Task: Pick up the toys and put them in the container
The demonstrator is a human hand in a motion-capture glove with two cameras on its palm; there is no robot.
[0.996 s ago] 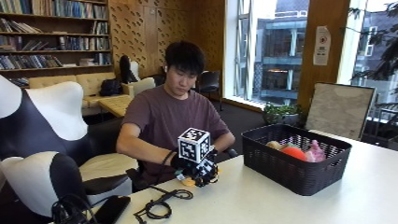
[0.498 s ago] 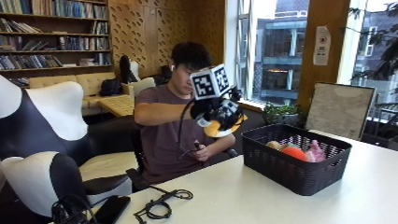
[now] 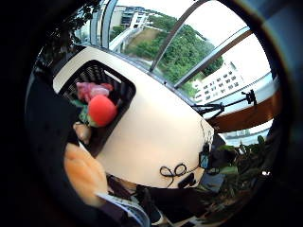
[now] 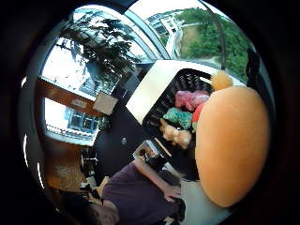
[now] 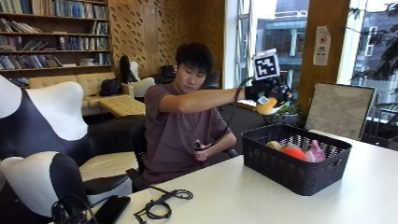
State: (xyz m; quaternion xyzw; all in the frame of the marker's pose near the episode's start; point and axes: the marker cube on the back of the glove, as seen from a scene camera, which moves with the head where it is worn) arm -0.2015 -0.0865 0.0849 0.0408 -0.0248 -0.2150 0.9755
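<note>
My gloved right hand (image 5: 272, 93) is raised high above the near-left end of the black basket (image 5: 292, 172) and grips an orange plush toy (image 5: 268, 107). That orange toy (image 4: 232, 145) fills much of the thumb side palm view and shows as an orange edge (image 3: 85, 175) in the little finger side view. Inside the basket lie a red toy (image 3: 102, 109), a pink toy (image 3: 90, 90), a green toy (image 4: 179, 117) and a tan toy (image 4: 176, 135). From outside, the red toy (image 5: 294, 152) and the pink toy (image 5: 315, 151) show above the basket's rim.
The basket stands on a white table (image 5: 249, 200). A coiled black cable (image 5: 163, 203) and a dark flat device (image 5: 112, 209) lie near the table's left end. The person's bare left hand (image 5: 200, 151) holds a small dark object at the table's edge. A chair (image 5: 37, 154) stands to the left.
The right hand lifted the orange toy from the table in front of the person, up and to the right, to above the basket's end.
</note>
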